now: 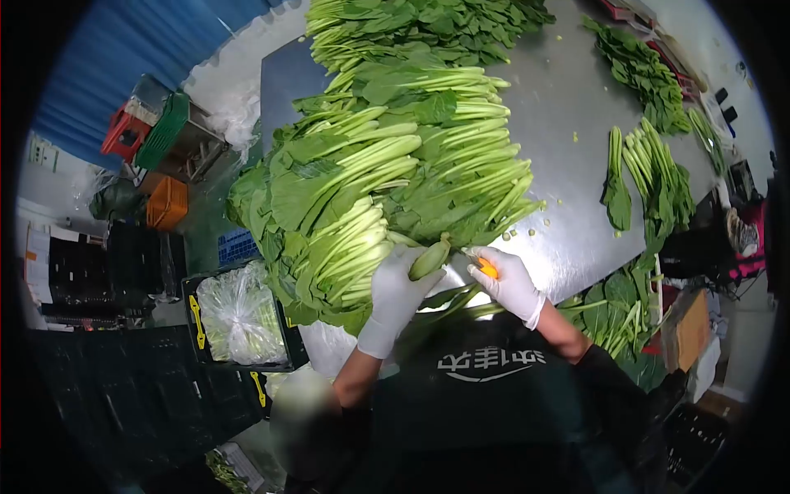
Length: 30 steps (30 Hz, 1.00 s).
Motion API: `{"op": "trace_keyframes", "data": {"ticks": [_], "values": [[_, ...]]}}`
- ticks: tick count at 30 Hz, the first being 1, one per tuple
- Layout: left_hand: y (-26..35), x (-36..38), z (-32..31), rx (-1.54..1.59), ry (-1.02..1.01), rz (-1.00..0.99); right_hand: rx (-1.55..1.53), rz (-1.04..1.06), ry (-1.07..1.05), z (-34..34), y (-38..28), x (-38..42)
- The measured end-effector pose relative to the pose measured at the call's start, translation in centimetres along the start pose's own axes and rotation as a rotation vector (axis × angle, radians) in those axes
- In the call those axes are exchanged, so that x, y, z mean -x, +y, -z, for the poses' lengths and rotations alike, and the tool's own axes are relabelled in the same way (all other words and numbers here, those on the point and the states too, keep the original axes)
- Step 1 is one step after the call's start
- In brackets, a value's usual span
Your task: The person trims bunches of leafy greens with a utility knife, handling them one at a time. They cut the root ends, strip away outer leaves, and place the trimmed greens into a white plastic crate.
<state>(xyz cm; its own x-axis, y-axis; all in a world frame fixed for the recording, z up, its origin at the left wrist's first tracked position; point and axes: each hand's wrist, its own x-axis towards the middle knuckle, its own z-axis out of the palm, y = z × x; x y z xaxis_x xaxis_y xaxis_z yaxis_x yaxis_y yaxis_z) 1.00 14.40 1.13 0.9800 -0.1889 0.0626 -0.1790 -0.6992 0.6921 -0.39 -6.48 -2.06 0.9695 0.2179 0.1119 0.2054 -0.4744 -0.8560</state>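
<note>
My left hand [395, 292], in a white glove, is closed around a green vegetable stalk [429, 260] with its pale end up. Close to its right, my right hand [514, 290], gloved too, grips a small knife by its orange handle [488, 268]. The blade is hard to make out near the stalk's end. Just beyond my left hand lies a large heap of leafy greens [354, 247], its pale stalks side by side. More rows of leafy greens [461, 156] stretch away behind it on the metal table [568, 206].
Small bunches of greens [654, 169] lie on the table's right side, with loose greens [613, 317] near my right elbow. Left of the table stands a black crate [292, 342] holding a plastic-wrapped bundle [239, 313]. A cardboard box [687, 329] sits at the right.
</note>
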Motion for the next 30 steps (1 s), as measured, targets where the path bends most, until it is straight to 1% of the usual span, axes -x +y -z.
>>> {"op": "trace_keyframes", "data": {"ticks": [2, 3, 7, 10, 12, 13, 14, 15, 16, 18, 19, 20, 22, 24, 25, 26, 27, 28, 30], "values": [[0.2, 0.6, -0.6, 0.104, 0.032, 0.046, 0.034, -0.028, -0.033, 0.1, -0.5, 0.1], [0.0, 0.7, -1.0, 0.141, 0.042, 0.030, 0.070, -0.042, -0.068, 0.2, -0.5, 0.2], [0.4, 1.1, -1.5, 0.144, 0.049, 0.026, 0.142, -0.075, -0.107, 0.5, -0.6, 0.7], [0.9, 1.2, -1.9, 0.145, 0.023, 0.026, 0.148, -0.084, -0.028, -0.1, -0.4, 1.1], [0.9, 1.6, -2.4, 0.152, 0.061, -0.062, 0.125, -0.103, -0.022, -0.5, 0.4, 1.4], [0.5, 1.9, -2.7, 0.151, 0.053, -0.064, 0.084, -0.217, -0.115, -0.7, 1.2, 1.7], [0.0, 2.3, -3.2, 0.202, 0.056, -0.115, 0.043, -0.331, -0.207, -0.9, 2.2, 2.1], [-0.2, 2.3, -3.4, 0.254, 0.062, -0.170, 0.263, -0.333, -0.370, -0.8, 3.9, 2.3], [-0.1, 2.1, -3.4, 0.254, 0.057, -0.181, 0.262, -0.335, -0.358, -0.9, 5.0, 2.9], [0.0, 2.5, -3.6, 0.257, 0.062, -0.122, -0.140, -0.396, -0.140, -1.3, 5.3, 4.3], [0.3, 2.2, -3.4, 0.256, 0.025, -0.062, -0.425, -0.499, -0.123, -0.9, 4.2, 4.0], [0.2, 2.2, -3.7, 0.258, 0.019, -0.064, -0.550, -0.479, -0.108, -1.2, 4.6, 3.6], [0.0, 1.7, -4.3, 0.148, -0.008, -0.123, -0.756, -0.511, -0.113, 0.2, 0.2, 1.5], [0.6, 1.4, -4.5, 0.175, 0.025, -0.129, -0.765, -0.506, -0.086, 0.1, -1.0, 0.8], [0.7, 1.3, -4.5, 0.204, -0.008, -0.071, -0.772, -0.499, -0.062, -0.1, -1.7, 0.0], [0.5, 1.1, -4.0, 0.233, -0.036, -0.010, -0.626, -0.513, -0.069, 0.5, -2.5, -0.5], [0.0, 0.7, -3.2, 0.217, -0.007, -0.006, -0.686, -0.496, -0.131, 0.6, -2.4, -0.8], [-0.3, 0.3, -2.5, 0.152, -0.062, -0.025, -0.742, -0.484, -0.191, 0.8, -2.0, -0.7], [-0.8, -0.4, -1.7, 0.037, -0.188, -0.063, -0.747, -0.529, -0.151, -0.8, 1.6, 0.4]]}}
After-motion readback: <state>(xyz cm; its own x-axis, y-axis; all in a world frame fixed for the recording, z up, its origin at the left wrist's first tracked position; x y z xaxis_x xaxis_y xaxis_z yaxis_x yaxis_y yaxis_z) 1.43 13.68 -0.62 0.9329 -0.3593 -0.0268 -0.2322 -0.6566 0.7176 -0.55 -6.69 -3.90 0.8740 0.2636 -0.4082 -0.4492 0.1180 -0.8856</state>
